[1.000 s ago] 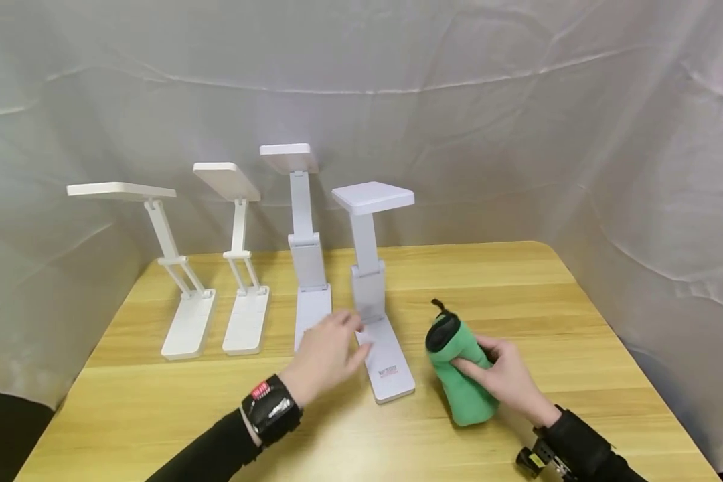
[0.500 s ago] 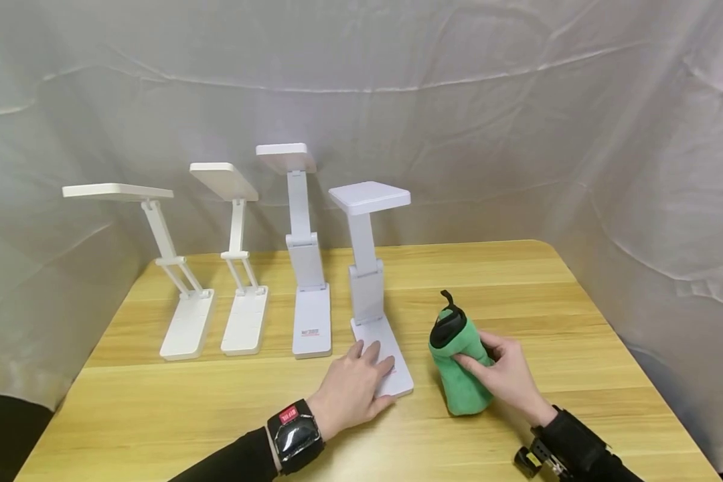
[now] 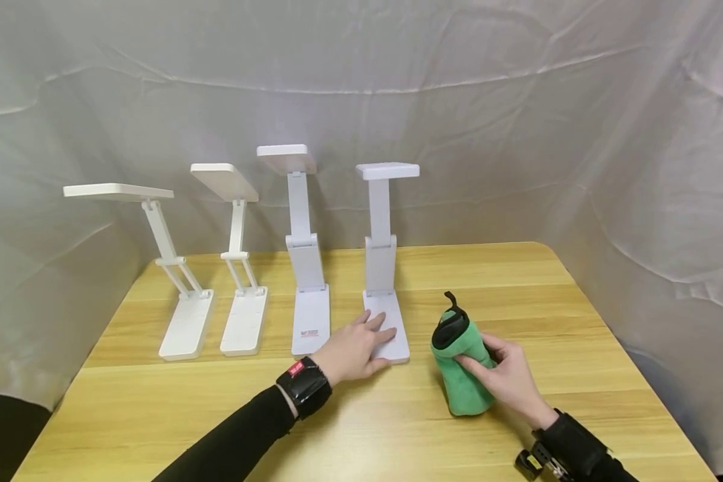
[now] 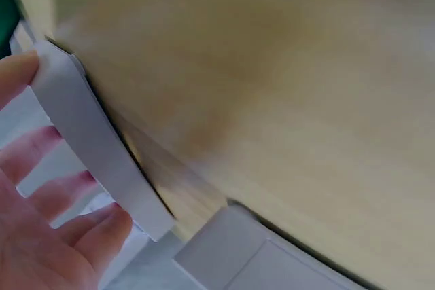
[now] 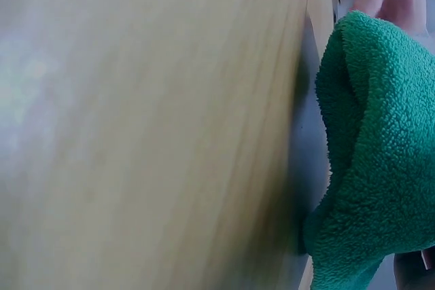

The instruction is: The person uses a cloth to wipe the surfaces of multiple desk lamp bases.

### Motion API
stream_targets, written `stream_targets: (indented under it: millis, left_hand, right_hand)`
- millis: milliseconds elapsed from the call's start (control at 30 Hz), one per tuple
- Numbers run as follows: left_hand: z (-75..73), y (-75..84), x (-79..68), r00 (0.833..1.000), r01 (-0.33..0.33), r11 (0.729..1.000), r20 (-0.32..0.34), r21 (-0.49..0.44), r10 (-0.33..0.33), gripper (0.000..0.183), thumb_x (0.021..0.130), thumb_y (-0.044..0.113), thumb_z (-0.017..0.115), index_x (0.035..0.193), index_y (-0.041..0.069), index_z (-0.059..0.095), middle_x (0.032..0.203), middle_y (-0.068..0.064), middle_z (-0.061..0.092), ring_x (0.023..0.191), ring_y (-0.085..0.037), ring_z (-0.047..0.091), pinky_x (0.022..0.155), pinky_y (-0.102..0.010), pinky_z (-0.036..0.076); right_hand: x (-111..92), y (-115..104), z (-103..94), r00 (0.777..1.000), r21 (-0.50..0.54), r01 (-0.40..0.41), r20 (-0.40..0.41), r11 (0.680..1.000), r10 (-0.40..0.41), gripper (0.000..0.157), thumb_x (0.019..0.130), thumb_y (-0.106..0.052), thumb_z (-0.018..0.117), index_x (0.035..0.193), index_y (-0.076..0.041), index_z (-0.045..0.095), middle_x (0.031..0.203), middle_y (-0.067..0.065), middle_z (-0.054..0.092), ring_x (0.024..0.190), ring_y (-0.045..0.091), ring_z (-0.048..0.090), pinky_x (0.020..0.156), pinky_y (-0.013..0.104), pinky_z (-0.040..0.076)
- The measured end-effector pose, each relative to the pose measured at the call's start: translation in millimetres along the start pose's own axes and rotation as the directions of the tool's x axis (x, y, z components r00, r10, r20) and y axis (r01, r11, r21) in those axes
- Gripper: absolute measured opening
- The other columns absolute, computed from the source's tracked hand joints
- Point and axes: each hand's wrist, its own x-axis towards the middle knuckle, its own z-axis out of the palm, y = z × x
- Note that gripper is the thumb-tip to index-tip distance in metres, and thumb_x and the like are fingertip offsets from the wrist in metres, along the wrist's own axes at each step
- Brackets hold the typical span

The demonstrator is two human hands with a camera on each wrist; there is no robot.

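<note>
Four-finger spread of my left hand (image 3: 355, 345) lies over the base of the rightmost white folding desk lamp (image 3: 381, 268), thumb at its front edge. In the left wrist view the fingertips (image 4: 81, 181) lie along the base (image 4: 102, 140). My right hand (image 3: 509, 378) grips a green terry cloth (image 3: 466, 375) bundled round a black thing (image 3: 450, 328) with a loop on top, its kind hidden by the cloth. That bundle stands tilted just right of the lamp. Close up, the green cloth (image 5: 387, 147) fills the right side of the right wrist view.
Three more white folding desk lamps stand in a row leftward: one beside the left hand (image 3: 306, 268), a slimmer one (image 3: 241, 268) and the leftmost (image 3: 177, 268). They stand on a wooden table (image 3: 175, 422). A pale grey curtain (image 3: 488, 120) hangs close behind and at both sides.
My left hand has come onto the rightmost lamp's base. That lamp has turned and slid back, now lined up with its neighbour. The right hand and its green cloth have barely moved.
</note>
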Motion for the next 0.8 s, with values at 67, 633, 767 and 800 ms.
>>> stream_targets:
  millis: [67,633,767,800]
  left_hand:
    - [0.3,-3.9,8.0,1.000,-0.002,1.000,-0.003,-0.010,0.002,0.057,0.086,0.044,0.063,0.134,0.015,0.053,0.142,-0.021,0.042,0.124,-0.046,0.043,0.096,-0.053,0.043]
    - [-8.3,-11.6,8.5,0.999,0.046,0.992,0.012,-0.120,-0.045,0.058,0.094,0.048,0.049,0.141,0.015,0.044,0.148,-0.017,0.035,0.134,-0.038,0.033,0.110,-0.048,0.029]
    - [-22.7,-17.2,-14.8,0.998,0.050,0.987,-0.039,-0.149,-0.056,0.053,0.096,0.040,0.051,0.140,0.011,0.044,0.147,-0.017,0.037,0.134,-0.035,0.034,0.110,-0.048,0.028]
    - [-26.1,-19.6,-21.7,0.996,0.053,0.987,-0.059,-0.151,-0.062,0.052,0.095,0.038,0.052,0.139,0.010,0.045,0.146,-0.017,0.039,0.133,-0.036,0.036,0.109,-0.049,0.029]
  right_hand:
    - [-0.1,0.1,0.3,1.000,0.001,0.003,-0.001,1.000,-0.003,0.036,0.076,0.002,0.075,0.111,0.002,0.065,0.097,0.017,0.070,0.079,0.017,0.067,0.064,0.025,0.056]
    - [1.1,-5.8,-1.2,0.998,-0.080,0.060,0.029,0.995,-0.057,0.043,0.074,0.002,0.076,0.114,0.003,0.063,0.100,0.016,0.070,0.082,0.013,0.067,0.066,0.023,0.056]
    - [3.3,-17.5,-1.3,0.993,-0.106,0.110,0.060,0.988,-0.104,0.046,0.072,0.002,0.078,0.116,0.003,0.063,0.102,0.015,0.070,0.085,0.013,0.066,0.067,0.023,0.056]
    - [4.1,-20.7,-1.3,0.991,-0.114,0.124,0.072,0.986,-0.117,0.046,0.072,0.002,0.078,0.116,0.002,0.063,0.102,0.015,0.070,0.085,0.014,0.067,0.068,0.023,0.056]
